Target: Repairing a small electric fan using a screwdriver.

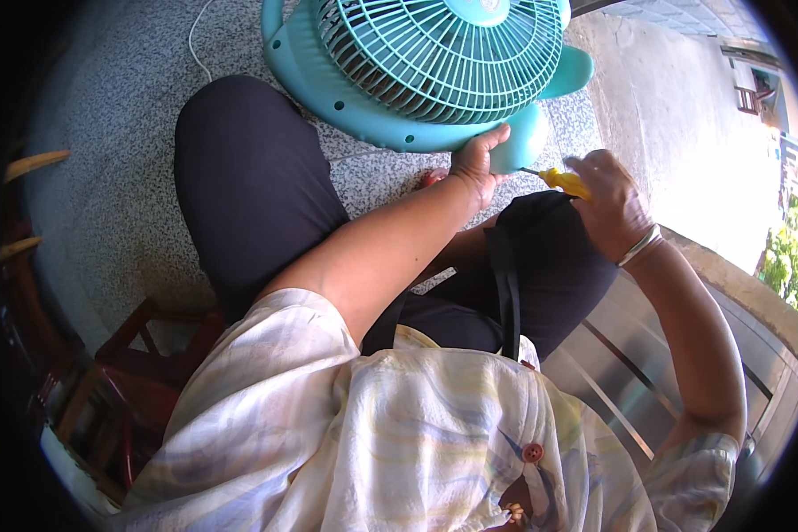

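A turquoise electric fan (372,124) with a round slatted grille (452,58) lies in front of me on the speckled floor. My left hand (477,168) grips a rounded, foot-like lobe (521,142) at the fan's near right edge, thumb laid over its side. In my right hand (607,199) is a screwdriver with a yellow handle (566,183), its fingers closed round the handle. The screwdriver's thin shaft points left, its tip at the lobe's lower right side. Whether the tip sits in a screw cannot be seen. Several dark holes dot the fan's near rim.
Under the fan spreads a grey speckled floor (142,160), with a white cord (195,49) on it at the upper left. A dark red stool (142,355) stands at my left. Metal panels (629,355) lie at my right, and a bright concrete strip (674,115) runs beyond.
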A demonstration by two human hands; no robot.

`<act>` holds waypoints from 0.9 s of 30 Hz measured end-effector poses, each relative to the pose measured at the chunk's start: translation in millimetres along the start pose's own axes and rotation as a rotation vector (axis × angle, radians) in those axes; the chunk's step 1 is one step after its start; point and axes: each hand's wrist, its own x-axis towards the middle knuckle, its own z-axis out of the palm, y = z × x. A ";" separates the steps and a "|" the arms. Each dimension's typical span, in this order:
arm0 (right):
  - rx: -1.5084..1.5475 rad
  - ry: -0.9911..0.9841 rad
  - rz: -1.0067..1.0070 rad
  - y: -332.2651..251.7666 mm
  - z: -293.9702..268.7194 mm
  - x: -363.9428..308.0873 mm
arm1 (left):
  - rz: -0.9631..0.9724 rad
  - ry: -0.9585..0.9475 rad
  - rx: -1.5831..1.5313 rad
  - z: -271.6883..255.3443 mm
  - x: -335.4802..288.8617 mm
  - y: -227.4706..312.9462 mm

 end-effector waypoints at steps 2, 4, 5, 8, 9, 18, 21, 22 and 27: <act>0.232 0.153 0.268 3.5 3.4 -2.5 | -0.001 0.005 -0.006 1.0 0.5 -1.4; 0.469 -0.072 0.646 -0.6 -8.7 7.3 | 0.004 0.026 -0.011 -3.2 -0.5 -0.1; 0.690 -0.309 1.029 -5.9 -17.4 14.0 | 0.002 0.037 -0.017 -4.1 -0.1 0.2; 1.046 -0.326 1.127 0.8 -19.4 10.3 | 0.003 0.037 -0.019 -3.7 0.5 0.1; 1.233 -0.316 1.123 5.5 -18.1 6.5 | 0.003 0.036 -0.019 -3.3 0.1 -0.6; 0.565 0.201 0.526 0.3 10.1 -16.1 | -0.017 -0.010 -0.003 -2.4 3.7 -1.5; 0.986 -0.327 1.217 -3.4 -19.8 10.4 | -0.004 0.033 -0.017 -4.1 -0.4 0.7; 1.027 -0.386 1.170 -0.3 -18.3 7.8 | 0.007 0.039 -0.015 -2.7 -1.6 0.9; 0.153 0.014 0.124 -5.1 -5.7 -2.6 | 0.006 0.027 -0.027 0.5 -1.9 -0.6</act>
